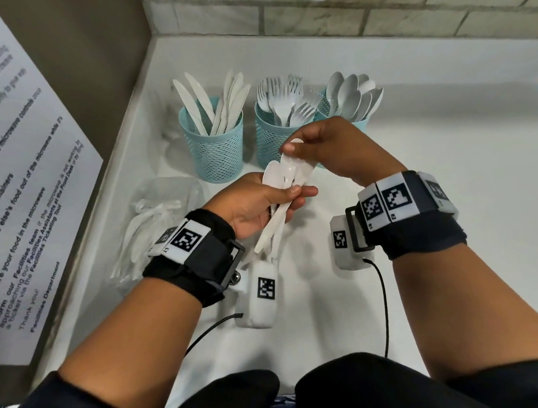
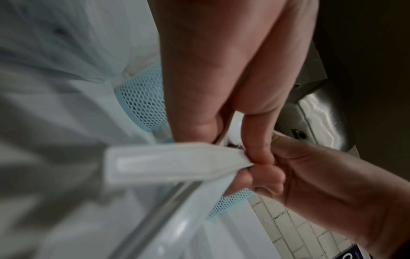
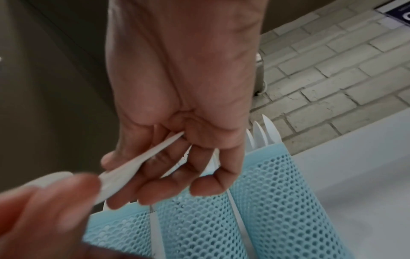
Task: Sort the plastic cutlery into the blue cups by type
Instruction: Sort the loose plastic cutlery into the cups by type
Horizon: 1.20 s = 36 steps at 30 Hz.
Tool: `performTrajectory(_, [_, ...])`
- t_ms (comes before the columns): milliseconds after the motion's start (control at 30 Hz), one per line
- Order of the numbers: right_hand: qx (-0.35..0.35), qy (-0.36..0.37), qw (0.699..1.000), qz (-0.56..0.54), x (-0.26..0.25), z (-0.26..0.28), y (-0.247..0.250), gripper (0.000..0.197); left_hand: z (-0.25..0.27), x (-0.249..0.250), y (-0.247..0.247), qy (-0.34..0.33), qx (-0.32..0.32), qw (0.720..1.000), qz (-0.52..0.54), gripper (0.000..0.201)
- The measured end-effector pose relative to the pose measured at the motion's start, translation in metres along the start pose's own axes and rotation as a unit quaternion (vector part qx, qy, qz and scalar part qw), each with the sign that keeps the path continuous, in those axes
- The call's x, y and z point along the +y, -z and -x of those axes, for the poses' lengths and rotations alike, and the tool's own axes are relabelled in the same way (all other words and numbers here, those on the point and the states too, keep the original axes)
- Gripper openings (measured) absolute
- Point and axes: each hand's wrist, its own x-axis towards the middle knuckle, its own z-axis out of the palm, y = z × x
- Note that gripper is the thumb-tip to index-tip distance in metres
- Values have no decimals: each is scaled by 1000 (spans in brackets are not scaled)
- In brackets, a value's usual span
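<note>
**Spoons in hand, one being drawn off for the spoon cup**

We see the left hand (image 1: 254, 205) with its grip clenched around a bundle of white spoons (image 1: 277, 196), handles hanging toward the surface (image 1: 432, 217). The right hand (image 1: 339, 151) pinches the bowl of one spoon at the bundle's top. Behind stand three blue cups: knives (image 1: 216, 142), forks (image 1: 276, 135), spoons (image 1: 357, 118). We judge the next move calls for freeing that spoon and dropping it handle-first into the rightmost cup. A clear bag (image 1: 157, 217) of cutlery lies at the left.
</note>
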Motion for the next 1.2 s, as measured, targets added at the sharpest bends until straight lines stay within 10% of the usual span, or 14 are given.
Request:
performTrajectory(233, [-88,11,983,160,-17,3,1,22,2,0,4,2,-19,999,-41,24])
performTrajectory(600, [96,9,987,132,-9,-9,11,5,0,4,3,-24,-8,999,-45,14])
performTrajectory(800, [34,-41,997,58,-10,-3,12,14,-2,1,-1,-31,-4,997,-73,14])
performTrajectory(933, [245,-37,969,9,-4,-10,24,27,-2,1,4,-29,11,998,-57,13])
performTrajectory(1067, [498,76,864,-5,-11,-9,53,24,-1,2,10,-20,26,999,-26,14])
performTrajectory(1200, [577,154,802,13,-14,-11,68,22,-1,1,10,-23,25,999,-35,13])
